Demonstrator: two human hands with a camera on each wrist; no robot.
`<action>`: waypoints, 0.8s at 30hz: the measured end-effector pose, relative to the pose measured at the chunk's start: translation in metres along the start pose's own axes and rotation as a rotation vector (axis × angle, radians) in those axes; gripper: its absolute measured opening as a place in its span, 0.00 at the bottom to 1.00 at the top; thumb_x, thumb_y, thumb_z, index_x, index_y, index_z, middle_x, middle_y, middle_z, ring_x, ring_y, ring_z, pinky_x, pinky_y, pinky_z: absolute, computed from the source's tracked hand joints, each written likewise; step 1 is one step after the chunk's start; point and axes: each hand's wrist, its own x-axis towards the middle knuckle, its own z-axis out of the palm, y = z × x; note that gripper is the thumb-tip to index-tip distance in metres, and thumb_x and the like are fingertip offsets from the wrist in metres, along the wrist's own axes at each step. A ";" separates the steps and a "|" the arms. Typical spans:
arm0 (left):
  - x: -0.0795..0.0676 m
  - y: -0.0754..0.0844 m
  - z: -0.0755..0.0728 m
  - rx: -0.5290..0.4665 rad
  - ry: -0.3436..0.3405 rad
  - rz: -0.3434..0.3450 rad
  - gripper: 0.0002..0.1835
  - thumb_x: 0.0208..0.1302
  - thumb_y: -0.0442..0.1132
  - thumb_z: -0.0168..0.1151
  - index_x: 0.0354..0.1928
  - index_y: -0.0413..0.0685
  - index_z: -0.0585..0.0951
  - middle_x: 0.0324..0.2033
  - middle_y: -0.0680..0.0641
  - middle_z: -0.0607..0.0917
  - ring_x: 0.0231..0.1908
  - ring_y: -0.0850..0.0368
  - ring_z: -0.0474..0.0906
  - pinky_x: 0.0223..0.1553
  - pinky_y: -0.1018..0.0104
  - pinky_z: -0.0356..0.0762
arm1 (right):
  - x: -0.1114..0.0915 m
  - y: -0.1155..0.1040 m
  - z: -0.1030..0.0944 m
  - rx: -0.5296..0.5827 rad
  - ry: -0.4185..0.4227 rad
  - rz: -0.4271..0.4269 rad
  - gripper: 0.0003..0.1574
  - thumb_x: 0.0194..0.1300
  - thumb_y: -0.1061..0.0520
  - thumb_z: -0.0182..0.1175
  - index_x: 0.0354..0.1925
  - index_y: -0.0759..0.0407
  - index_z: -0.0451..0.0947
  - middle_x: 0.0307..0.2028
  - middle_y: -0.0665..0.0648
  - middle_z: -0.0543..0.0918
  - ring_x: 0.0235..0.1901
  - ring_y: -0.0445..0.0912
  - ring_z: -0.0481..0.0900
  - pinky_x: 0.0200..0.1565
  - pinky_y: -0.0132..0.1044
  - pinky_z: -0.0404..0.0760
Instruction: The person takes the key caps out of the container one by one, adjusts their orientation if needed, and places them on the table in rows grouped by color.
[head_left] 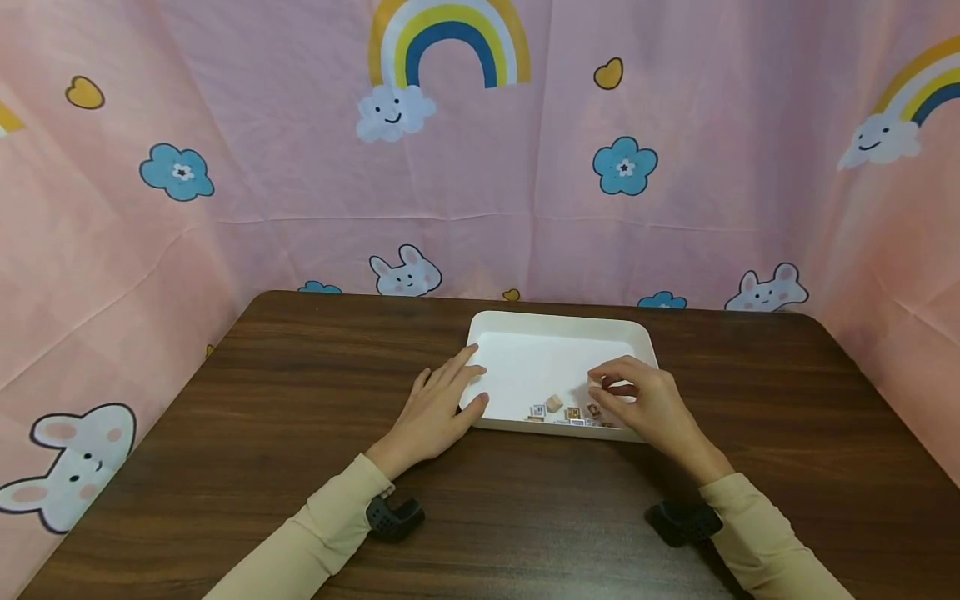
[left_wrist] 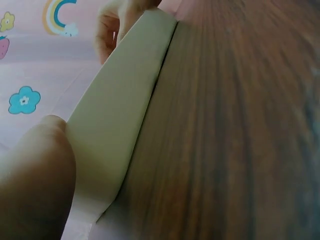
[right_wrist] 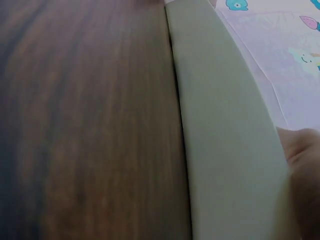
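Observation:
A shallow white tray [head_left: 555, 358] lies on the wooden table. My left hand [head_left: 435, 408] rests at its left end, fingers spread and reaching over the rim. In the left wrist view the left thumb [left_wrist: 42, 175] is by the tray's near wall. Over the tray's right part, my right hand [head_left: 652, 404] pinches a small pale block [head_left: 594, 382] between thumb and index finger; the fingers hide most of it. Several small blocks with printed faces lie along the near wall, among them a plain wooden one [head_left: 554, 403] and a brown-patterned one [head_left: 573, 413].
The dark wooden table [head_left: 300, 392] extends on both sides of the tray. Behind it hangs a pink curtain [head_left: 480, 183] with rainbows and rabbits. A black wrist device [head_left: 393, 518] is on the left wrist, and another black device [head_left: 682, 523] on the right.

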 end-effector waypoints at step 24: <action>0.000 0.001 0.002 -0.003 0.030 -0.017 0.23 0.77 0.53 0.51 0.67 0.53 0.74 0.79 0.51 0.59 0.73 0.38 0.64 0.69 0.25 0.50 | -0.002 -0.059 0.053 0.264 -0.038 -0.231 0.17 0.58 0.73 0.70 0.46 0.65 0.86 0.42 0.56 0.87 0.40 0.47 0.89 0.41 0.31 0.87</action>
